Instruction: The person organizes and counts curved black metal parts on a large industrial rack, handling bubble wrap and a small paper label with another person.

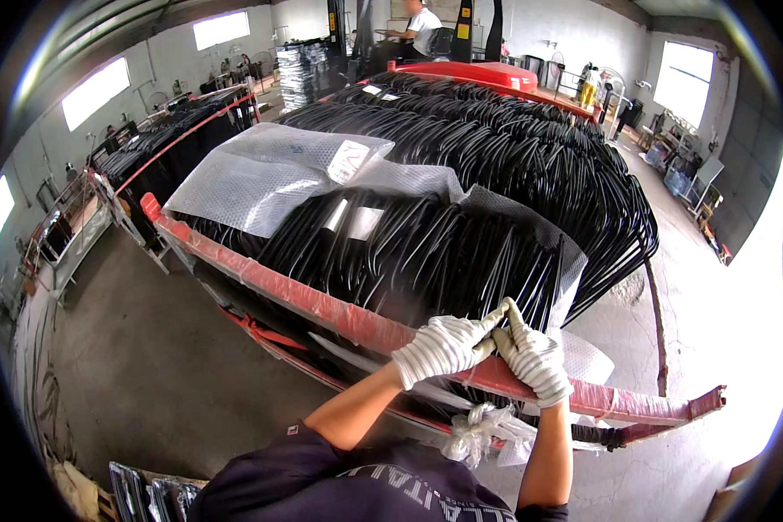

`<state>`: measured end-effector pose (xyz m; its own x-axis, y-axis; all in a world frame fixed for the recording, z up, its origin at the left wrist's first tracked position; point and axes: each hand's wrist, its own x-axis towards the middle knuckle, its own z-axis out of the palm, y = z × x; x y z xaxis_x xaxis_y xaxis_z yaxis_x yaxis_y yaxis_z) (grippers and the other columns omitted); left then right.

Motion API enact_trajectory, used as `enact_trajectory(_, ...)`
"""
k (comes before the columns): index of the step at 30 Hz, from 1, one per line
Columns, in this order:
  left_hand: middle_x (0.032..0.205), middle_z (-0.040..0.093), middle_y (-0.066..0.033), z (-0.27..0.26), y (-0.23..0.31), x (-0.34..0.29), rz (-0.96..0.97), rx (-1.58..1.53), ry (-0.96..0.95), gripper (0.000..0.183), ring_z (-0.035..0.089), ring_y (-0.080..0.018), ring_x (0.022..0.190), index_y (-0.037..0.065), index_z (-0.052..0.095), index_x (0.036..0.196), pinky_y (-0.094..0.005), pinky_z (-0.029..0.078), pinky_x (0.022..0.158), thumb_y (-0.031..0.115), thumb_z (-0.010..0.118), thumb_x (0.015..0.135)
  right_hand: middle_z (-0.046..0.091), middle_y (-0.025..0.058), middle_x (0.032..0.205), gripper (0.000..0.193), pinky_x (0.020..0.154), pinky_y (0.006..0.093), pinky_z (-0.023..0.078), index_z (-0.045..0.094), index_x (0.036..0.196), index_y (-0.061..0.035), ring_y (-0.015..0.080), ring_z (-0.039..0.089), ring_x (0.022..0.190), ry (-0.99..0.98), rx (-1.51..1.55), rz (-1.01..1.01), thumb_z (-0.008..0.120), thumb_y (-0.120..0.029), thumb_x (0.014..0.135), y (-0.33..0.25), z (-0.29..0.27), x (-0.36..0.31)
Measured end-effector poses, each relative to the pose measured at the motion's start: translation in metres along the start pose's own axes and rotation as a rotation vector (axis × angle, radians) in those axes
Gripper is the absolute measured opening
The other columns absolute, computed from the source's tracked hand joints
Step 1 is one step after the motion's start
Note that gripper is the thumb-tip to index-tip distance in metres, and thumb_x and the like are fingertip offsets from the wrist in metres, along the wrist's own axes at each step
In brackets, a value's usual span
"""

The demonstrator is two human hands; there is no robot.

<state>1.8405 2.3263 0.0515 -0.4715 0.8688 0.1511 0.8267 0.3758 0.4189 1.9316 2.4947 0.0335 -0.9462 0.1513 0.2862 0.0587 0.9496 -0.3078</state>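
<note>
My left hand [444, 350] and my right hand [535, 358], both in white striped knit gloves, meet at the fingertips above the near rail. Their fingers are drawn together at the edge of the black rods; what they pinch, if anything, is too small to make out. Just beyond is a large stack of thin, bent black rods [391, 252], glossy and packed side by side. A red rail [322, 300] wrapped in clear film runs beneath my hands along the stack's near side. Bubble wrap [235, 174] lies over part of the rods, with a strip reaching toward my right hand.
Knotted clear plastic film [487, 435] hangs below the rail near my right forearm. At the far end sit a red panel [470, 74] and a person in a white shirt [422, 30]. Another loaded rack [183, 130] stands left. Concrete floor [165, 348] stretches along the near left side.
</note>
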Motion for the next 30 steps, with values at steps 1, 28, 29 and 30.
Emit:
enact_trajectory(1, 0.081, 0.069, -0.0114, -0.001, 0.001, 0.000, -0.016, 0.005, -0.028, 0.060, 0.066, -0.0285, 0.068, 0.012, 0.035, 0.146, -0.0412, 0.053, 0.071, 0.035, 0.050, 0.094, 0.061, 0.0058, 0.062, 0.059, 0.051, 0.0318, 0.048, 0.041, 0.144, -0.0086, 0.0201, 0.060, 0.051, -0.022, -0.014, 0.028, 0.059, -0.031, 0.092, -0.001, -0.002, 0.000)
enact_trajectory(28, 0.076, 0.069, -0.0151, 0.011, -0.006, 0.002, 0.026, 0.049, 0.020, 0.042, 0.067, -0.0314, 0.069, 0.005, 0.064, 0.113, -0.0425, 0.054, 0.068, 0.039, 0.049, 0.094, 0.063, 0.0117, 0.062, 0.048, 0.056, 0.0371, 0.052, 0.051, 0.137, -0.0151, 0.0250, 0.064, 0.056, -0.012, 0.074, 0.003, 0.057, -0.036, 0.094, -0.006, -0.007, -0.001)
enact_trajectory(29, 0.076, 0.069, -0.0150, 0.010, -0.005, 0.002, 0.021, 0.055, 0.013, 0.042, 0.068, -0.0312, 0.069, 0.005, 0.064, 0.113, -0.0423, 0.054, 0.068, 0.039, 0.048, 0.094, 0.063, 0.0117, 0.063, 0.048, 0.057, 0.0370, 0.052, 0.051, 0.137, -0.0152, 0.0250, 0.064, 0.056, -0.003, 0.080, -0.004, 0.056, -0.036, 0.094, -0.006, -0.007, -0.001)
enact_trajectory(30, 0.076, 0.069, -0.0150, 0.010, -0.004, 0.002, 0.016, 0.061, 0.005, 0.042, 0.068, -0.0310, 0.069, 0.005, 0.064, 0.113, -0.0422, 0.054, 0.068, 0.039, 0.048, 0.094, 0.064, 0.0117, 0.063, 0.048, 0.057, 0.0370, 0.052, 0.051, 0.137, -0.0152, 0.0250, 0.064, 0.056, -0.003, 0.081, -0.002, 0.056, -0.036, 0.094, -0.005, -0.006, -0.002)
